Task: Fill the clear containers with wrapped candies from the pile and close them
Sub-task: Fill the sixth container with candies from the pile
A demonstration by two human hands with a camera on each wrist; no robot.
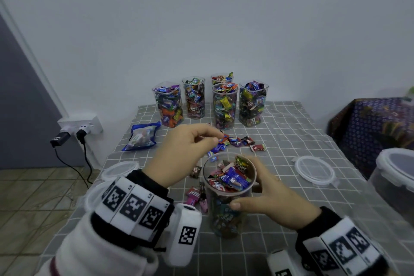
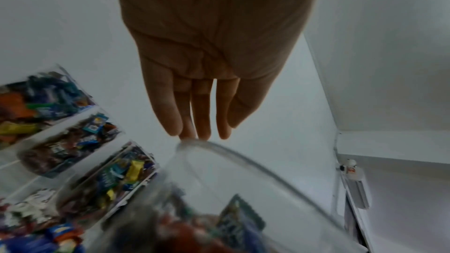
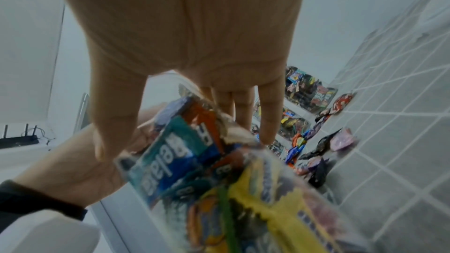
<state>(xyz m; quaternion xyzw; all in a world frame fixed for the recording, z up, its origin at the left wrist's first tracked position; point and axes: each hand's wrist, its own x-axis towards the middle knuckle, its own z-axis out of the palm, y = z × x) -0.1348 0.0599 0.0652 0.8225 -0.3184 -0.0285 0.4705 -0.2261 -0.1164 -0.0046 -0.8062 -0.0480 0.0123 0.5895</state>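
Note:
My right hand (image 1: 264,192) grips a clear round container (image 1: 224,219) standing on the grey checked tablecloth (image 1: 291,213) near the front. Thumb on the near side, fingers on the far right. It is open and nearly full of wrapped candies (image 1: 230,177). My left hand (image 1: 216,138) hovers over its far left rim, above a small candy pile (image 1: 237,141). In the left wrist view that hand's fingers (image 2: 202,122) hang straight and hold nothing above the container's rim (image 2: 243,159). The right wrist view shows my right hand (image 3: 185,64) against the packed container (image 3: 219,180).
Several filled, lidless clear containers (image 1: 225,107) stand along the back. Round lids lie at the right (image 1: 314,170) and the left (image 1: 121,169). A blue candy bag (image 1: 141,136) lies at the left. A big lidded container (image 1: 394,175) fills the right edge. Loose candies (image 1: 192,195) lie left of the held container.

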